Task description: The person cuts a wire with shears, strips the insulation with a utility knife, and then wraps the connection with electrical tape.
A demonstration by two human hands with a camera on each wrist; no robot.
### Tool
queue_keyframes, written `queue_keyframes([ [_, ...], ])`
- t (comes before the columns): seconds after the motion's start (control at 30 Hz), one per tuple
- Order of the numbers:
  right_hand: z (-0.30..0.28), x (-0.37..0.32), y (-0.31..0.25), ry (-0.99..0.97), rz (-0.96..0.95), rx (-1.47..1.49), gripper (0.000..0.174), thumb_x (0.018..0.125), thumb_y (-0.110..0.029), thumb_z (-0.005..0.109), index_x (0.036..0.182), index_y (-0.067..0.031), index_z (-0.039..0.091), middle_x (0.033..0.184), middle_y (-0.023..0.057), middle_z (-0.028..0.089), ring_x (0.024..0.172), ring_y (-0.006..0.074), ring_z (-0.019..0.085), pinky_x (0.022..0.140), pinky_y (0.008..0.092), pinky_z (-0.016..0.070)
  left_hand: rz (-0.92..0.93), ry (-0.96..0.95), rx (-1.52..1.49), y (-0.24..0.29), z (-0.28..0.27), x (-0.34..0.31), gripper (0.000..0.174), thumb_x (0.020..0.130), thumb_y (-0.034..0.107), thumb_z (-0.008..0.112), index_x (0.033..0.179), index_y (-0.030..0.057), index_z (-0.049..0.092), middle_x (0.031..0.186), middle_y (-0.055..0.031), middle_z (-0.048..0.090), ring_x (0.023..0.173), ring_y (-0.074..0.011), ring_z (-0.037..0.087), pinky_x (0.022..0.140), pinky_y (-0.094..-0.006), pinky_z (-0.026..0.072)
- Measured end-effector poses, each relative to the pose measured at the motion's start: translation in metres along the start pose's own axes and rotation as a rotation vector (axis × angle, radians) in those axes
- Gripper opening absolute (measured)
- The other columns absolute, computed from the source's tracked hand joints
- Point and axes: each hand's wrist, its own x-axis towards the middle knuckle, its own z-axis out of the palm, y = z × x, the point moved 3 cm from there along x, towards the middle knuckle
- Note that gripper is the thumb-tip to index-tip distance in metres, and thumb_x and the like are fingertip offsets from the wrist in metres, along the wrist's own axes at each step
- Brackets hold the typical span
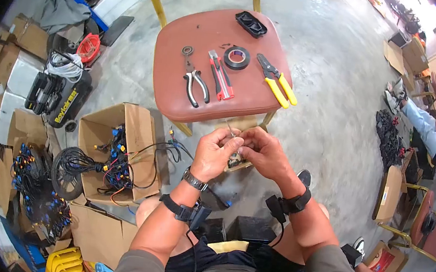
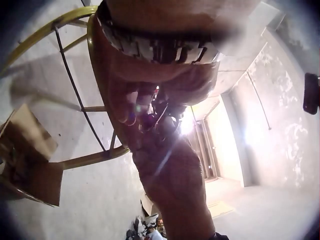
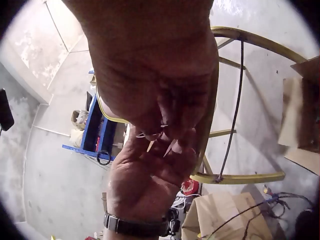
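Both hands meet just in front of the chair's red seat [image 1: 178,107], fingertips close together. My left hand [image 1: 213,154] pinches a thin wire [image 1: 231,129] between thumb and fingers, and one end sticks up past the fingertips. With bent fingers and thumb, my right hand [image 1: 267,155] pinches at the same small work; a thin looped strand [image 3: 145,135] shows at its fingertips in the right wrist view. Fingers hide most of the wire. On the seat lie pliers [image 1: 189,67], a red utility knife [image 1: 219,77], a roll of black tape [image 1: 245,63] and yellow-handled wire strippers [image 1: 281,89].
A black plastic tray [image 1: 251,24] lies at the seat's back. On the left, a cardboard box [image 1: 144,144] holds tangled cables with connectors, and more cables [image 1: 35,185] heap beside it. A black machine [image 1: 64,97] stands farther left. Another person [image 1: 426,127] sits at the right.
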Motion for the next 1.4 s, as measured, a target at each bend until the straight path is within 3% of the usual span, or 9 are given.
queue_keyframes([
  [0.13, -0.004, -0.003, 0.007, 0.003, -0.02, 0.068, 0.027, 0.088, -0.001, 0.068, 0.114, 0.0021, 0.059, 0.09, 0.002, 0.065, 0.08, 0.0066, 0.06, 0.07, 0.0255, 0.0515, 0.042, 0.01, -0.025, 0.003, 0.006, 0.001, 0.031, 0.094, 0.018, 0.07, 0.116, -0.0024, 0.064, 0.099, -0.004, 0.069, 0.087, -0.0094, 0.064, 0.073, -0.025, 0.0532],
  [0.47, -0.025, -0.01, 0.003, 0.106, -0.064, -0.02, 0.024, 0.088, -0.002, 0.067, 0.111, 0.0012, 0.061, 0.089, -0.0008, 0.06, 0.079, 0.005, 0.058, 0.068, 0.0232, 0.0505, 0.063, 0.067, 0.059, -0.002, -0.003, 0.014, 0.027, 0.095, 0.022, 0.068, 0.111, -0.0005, 0.067, 0.092, -0.0079, 0.072, 0.076, -0.0125, 0.067, 0.066, -0.0256, 0.0535],
  [0.67, -0.027, -0.011, -0.014, 0.152, -0.102, -0.029, 0.021, 0.089, -0.001, 0.065, 0.109, 0.0009, 0.062, 0.087, 0.004, 0.067, 0.076, 0.0072, 0.064, 0.066, 0.0245, 0.0527, 0.052, -0.119, 0.004, 0.001, 0.02, 0.011, 0.025, 0.095, 0.022, 0.068, 0.108, 0.0001, 0.068, 0.09, -0.0048, 0.071, 0.076, -0.0106, 0.065, 0.066, -0.0246, 0.0515],
  [0.87, -0.028, -0.008, -0.017, 0.166, -0.19, -0.18, 0.02, 0.089, -0.001, 0.064, 0.109, 0.0024, 0.061, 0.086, 0.0085, 0.069, 0.076, 0.0098, 0.067, 0.067, 0.0269, 0.0545, 0.02, -0.086, 0.038, -0.003, 0.025, 0.014, 0.018, 0.095, 0.016, 0.067, 0.102, -0.0002, 0.069, 0.084, -0.0044, 0.07, 0.071, -0.0092, 0.064, 0.062, -0.0237, 0.0503],
  [1.07, -0.028, -0.001, -0.013, 0.179, -0.326, -0.343, 0.024, 0.085, 0.003, 0.065, 0.109, 0.0014, 0.063, 0.09, 0.0119, 0.069, 0.076, 0.0177, 0.069, 0.069, 0.032, 0.0556, -0.018, -0.042, -0.005, -0.005, 0.023, 0.018, 0.012, 0.094, 0.01, 0.066, 0.099, -0.0005, 0.068, 0.083, -0.0046, 0.07, 0.069, -0.0095, 0.064, 0.061, -0.0237, 0.0505],
  [1.17, -0.026, -0.001, -0.018, 0.156, -0.209, -0.2, 0.026, 0.083, 0.001, 0.066, 0.109, 0.0007, 0.064, 0.09, 0.0142, 0.068, 0.076, 0.0231, 0.069, 0.071, 0.0344, 0.0551, -0.02, -0.034, 0.023, -0.007, 0.022, 0.019, 0.012, 0.094, 0.01, 0.066, 0.099, -0.0008, 0.067, 0.083, -0.0039, 0.069, 0.069, -0.0098, 0.064, 0.062, -0.024, 0.0514],
  [1.4, -0.032, 0.004, -0.006, 0.253, -0.339, -0.397, 0.019, 0.082, -0.005, 0.066, 0.101, -0.0017, 0.065, 0.087, 0.0153, 0.068, 0.08, 0.0325, 0.068, 0.071, 0.0388, 0.0548, 0.007, -0.042, 0.068, -0.007, 0.025, 0.022, 0.014, 0.093, 0.009, 0.068, 0.102, -0.0008, 0.065, 0.082, -0.0036, 0.067, 0.068, -0.0104, 0.063, 0.063, -0.0245, 0.0524],
])
